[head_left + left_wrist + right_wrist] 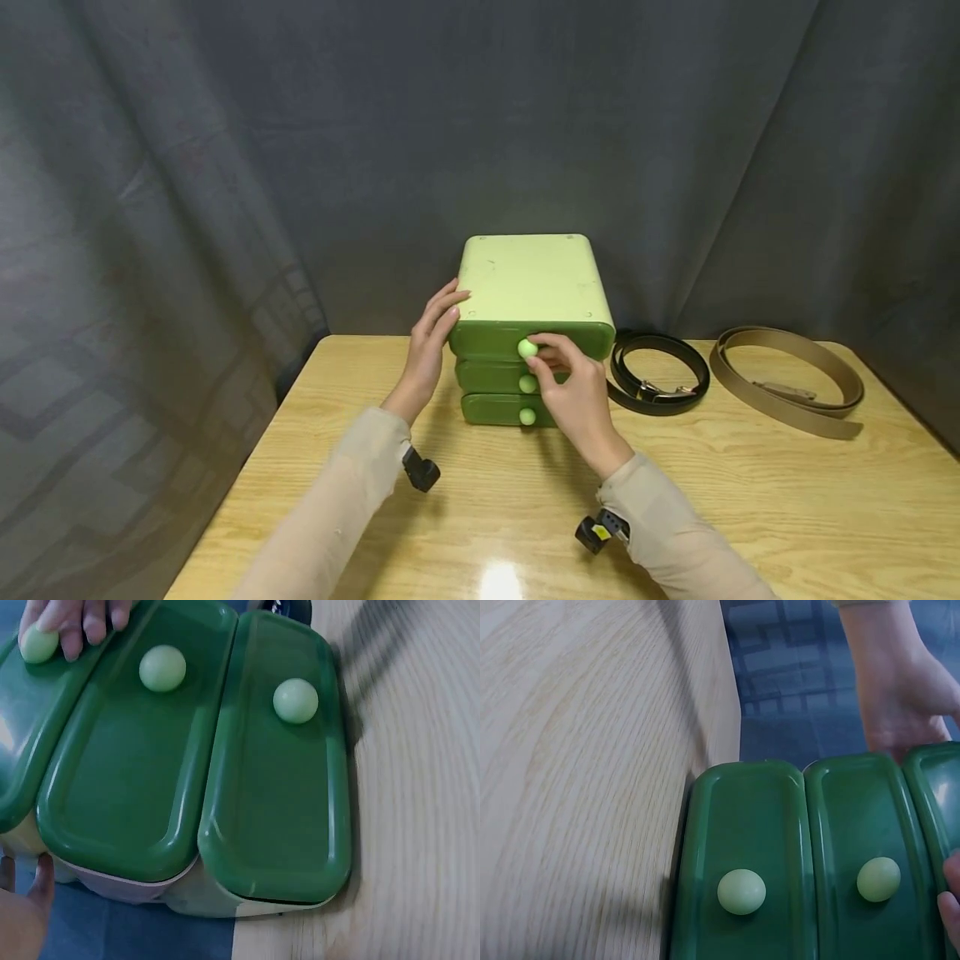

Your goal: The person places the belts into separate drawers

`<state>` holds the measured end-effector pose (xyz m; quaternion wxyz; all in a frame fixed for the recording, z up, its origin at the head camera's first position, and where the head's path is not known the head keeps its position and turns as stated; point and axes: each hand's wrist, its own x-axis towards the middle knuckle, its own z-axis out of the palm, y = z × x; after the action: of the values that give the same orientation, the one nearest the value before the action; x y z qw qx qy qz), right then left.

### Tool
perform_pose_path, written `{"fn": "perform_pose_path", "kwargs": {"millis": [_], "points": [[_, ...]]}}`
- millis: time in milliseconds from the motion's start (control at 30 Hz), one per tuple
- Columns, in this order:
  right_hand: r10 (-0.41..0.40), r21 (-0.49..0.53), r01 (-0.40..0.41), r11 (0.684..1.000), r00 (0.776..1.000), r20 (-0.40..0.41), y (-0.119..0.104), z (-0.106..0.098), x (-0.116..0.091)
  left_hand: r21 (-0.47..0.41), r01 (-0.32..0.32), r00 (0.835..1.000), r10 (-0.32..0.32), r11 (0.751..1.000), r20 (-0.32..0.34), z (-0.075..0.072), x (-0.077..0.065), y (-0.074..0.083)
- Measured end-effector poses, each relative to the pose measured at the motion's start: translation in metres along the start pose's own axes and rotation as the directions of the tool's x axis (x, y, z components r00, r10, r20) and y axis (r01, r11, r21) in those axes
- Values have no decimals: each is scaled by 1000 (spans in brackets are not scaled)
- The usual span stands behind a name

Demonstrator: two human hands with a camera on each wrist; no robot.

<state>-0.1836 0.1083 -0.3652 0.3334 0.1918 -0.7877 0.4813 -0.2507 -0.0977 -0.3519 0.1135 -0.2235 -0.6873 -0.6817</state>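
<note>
A small green chest of drawers (pixel 532 279) with a pale top stands on the table, its three darker drawer fronts facing me. My right hand (pixel 581 396) pinches the round knob (pixel 527 348) of the top drawer (pixel 487 340) between thumb and fingers. Against the chest's left side rests my left hand (pixel 431 346), fingers extended, tips at the top edge. In the left wrist view, the middle drawer (pixel 135 765) and bottom drawer (pixel 277 787) sit in their slots, their knobs free. The top drawer's front stands slightly forward of the lower two.
To the right of the chest lies a coiled black belt (pixel 660 407) with a metal buckle. Farther right is a coiled tan belt (pixel 780 412). A grey curtain (pixel 525 117) hangs behind the wooden table (pixel 750 517).
</note>
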Motion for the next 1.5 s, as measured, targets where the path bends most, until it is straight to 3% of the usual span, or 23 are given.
{"fn": "perform_pose_path", "kwargs": {"millis": [200, 367, 600, 800, 1000, 1167, 1500], "points": [[8, 12, -8, 1000, 1000, 1, -2, 2, 0, 7, -27, 998, 27, 1000, -56, 3, -17, -1], [10, 20, -10, 1000, 1000, 0, -2, 3, -1, 25, 21, 996, -18, 999, -92, 4, -25, 0], [32, 37, -32, 999, 999, -2, -2, 1, -4, 106, 111, 991, -103, 988, -84, 1, -31, 6], [71, 84, -72, 994, 997, 10, -3, -3, -8, 119, 217, 973, -206, 969, -101, -4, -34, 3], [89, 131, -88, 987, 996, 2, -4, -8, -13, 110, 272, 960, -261, 956, -104, -5, -34, -1], [122, 130, -122, 984, 992, 13, -3, -11, -18, 151, 342, 937, -325, 927, -127, -5, -36, -3], [162, 111, -164, 980, 986, 28, 2, -11, -24, 181, 368, 927, -345, 912, -145, -5, -39, -3]]}}
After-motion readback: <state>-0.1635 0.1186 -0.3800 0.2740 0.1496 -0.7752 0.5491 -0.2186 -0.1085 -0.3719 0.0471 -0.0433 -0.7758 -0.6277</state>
